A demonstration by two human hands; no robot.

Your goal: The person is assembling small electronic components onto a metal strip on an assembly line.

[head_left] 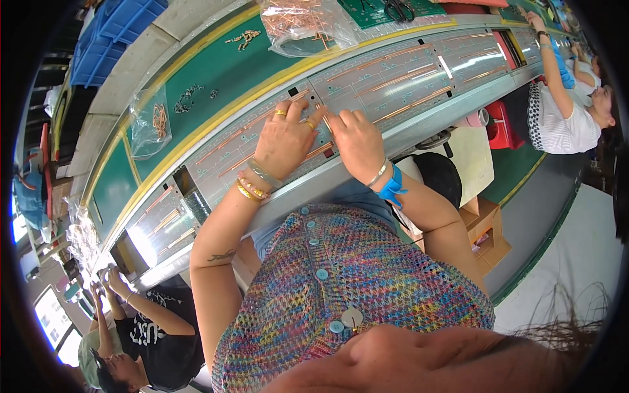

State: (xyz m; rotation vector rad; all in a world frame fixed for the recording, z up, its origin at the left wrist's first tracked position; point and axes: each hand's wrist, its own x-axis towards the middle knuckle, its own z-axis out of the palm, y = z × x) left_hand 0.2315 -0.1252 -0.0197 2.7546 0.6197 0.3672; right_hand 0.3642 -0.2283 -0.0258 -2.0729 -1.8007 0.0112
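Observation:
A grey metal plate (pixel 367 78) with a printed line layout lies in front of me, with long thin copper rods (pixel 400 78) along it. My left hand (pixel 285 139), wearing rings and bracelets, rests over the plate with its fingers curled. Close beside it is my right hand (pixel 357 141), a blue band at its wrist, its fingers pinched together. A short piece of copper rod (pixel 326 119) shows between the two hands, at the fingertips of both. My fingers partly hide its ends.
Beyond the plates runs a green mat (pixel 216 72) with yellow edging. On it are a clear bag of copper pieces (pixel 301 26), loose small fittings (pixel 246 39) and another bag (pixel 154 124). Blue crates (pixel 118 33) stand far left. Co-workers sit at both sides; a red stool (pixel 501 124) is right.

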